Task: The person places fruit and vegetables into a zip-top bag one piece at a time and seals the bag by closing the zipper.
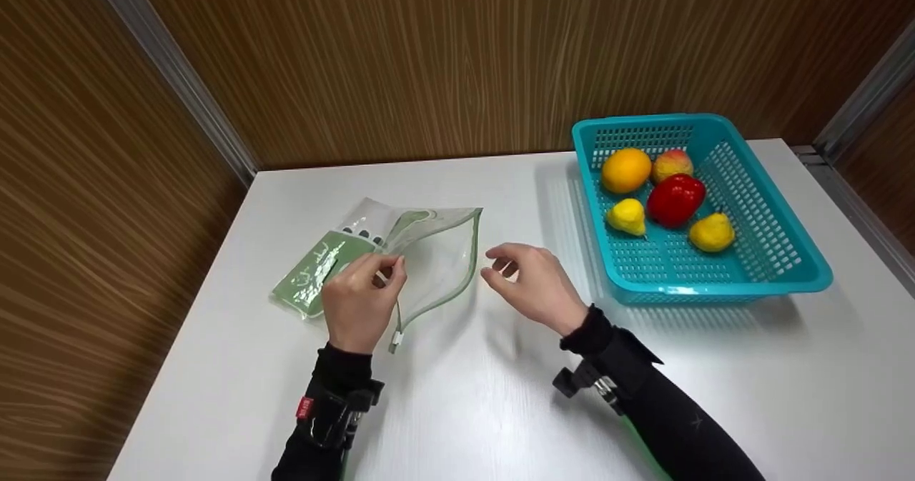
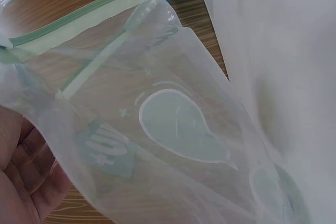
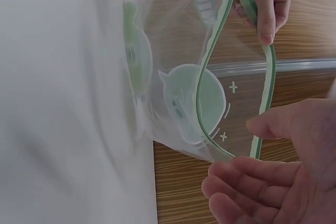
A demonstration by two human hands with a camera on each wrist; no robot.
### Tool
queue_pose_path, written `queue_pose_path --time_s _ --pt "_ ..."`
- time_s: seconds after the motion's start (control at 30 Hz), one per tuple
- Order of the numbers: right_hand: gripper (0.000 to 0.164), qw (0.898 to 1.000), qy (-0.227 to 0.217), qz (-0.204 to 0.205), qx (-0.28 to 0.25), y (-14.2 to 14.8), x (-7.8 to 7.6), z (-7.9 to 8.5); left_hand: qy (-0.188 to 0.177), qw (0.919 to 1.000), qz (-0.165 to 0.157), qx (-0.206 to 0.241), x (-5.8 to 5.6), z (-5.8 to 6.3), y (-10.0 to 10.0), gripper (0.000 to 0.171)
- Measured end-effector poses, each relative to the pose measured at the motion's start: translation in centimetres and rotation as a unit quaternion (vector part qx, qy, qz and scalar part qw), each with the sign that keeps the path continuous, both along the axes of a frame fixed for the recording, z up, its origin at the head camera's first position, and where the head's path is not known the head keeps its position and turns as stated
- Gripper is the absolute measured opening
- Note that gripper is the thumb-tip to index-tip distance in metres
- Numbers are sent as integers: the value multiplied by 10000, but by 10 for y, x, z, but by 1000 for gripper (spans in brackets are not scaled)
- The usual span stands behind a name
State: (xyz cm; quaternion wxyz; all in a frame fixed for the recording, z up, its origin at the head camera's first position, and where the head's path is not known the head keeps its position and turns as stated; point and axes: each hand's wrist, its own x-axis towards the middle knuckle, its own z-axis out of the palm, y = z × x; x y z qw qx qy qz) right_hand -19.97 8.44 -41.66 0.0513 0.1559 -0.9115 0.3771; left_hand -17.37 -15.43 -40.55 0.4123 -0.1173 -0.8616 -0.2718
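A clear zip bag (image 1: 438,259) with green edging stands with its mouth spread apart on the white table. Its printed pale-green pear (image 2: 176,124) shows in the left wrist view. My left hand (image 1: 359,299) pinches the green-edged rim between thumb and forefinger, near the side with the white slider (image 1: 397,338). Just right of the mouth is my right hand (image 1: 535,284), thumb and fingers apart and loosely bent, with nothing between them. In the right wrist view its fingertips lie close to the rim's corner; whether they touch it I cannot tell.
At the right a turquoise basket (image 1: 715,288) holds an orange (image 1: 626,171), a peach-like fruit (image 1: 673,165), a shiny red fruit (image 1: 676,200) and two yellow pear-like fruits (image 1: 627,217). Left of the bag lies a green packet (image 1: 307,281) in clear film. Wood-grain panels surround the table (image 1: 457,409).
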Motion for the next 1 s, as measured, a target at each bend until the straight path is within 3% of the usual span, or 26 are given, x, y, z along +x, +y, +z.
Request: queue_pose_path --time_s 0.33,0.67,1.0 --pt "28 9992 378 37 -118 30 17 16 33 10000 27 -85 -1 -1 -1 6" --pt "36 9986 488 -188 -14 62 17 31 -16 10000 -24 -83 -2 -3 1 7" --pt "48 9970 569 -334 401 117 11 53 -17 9999 -25 -144 1 0 -1 5"
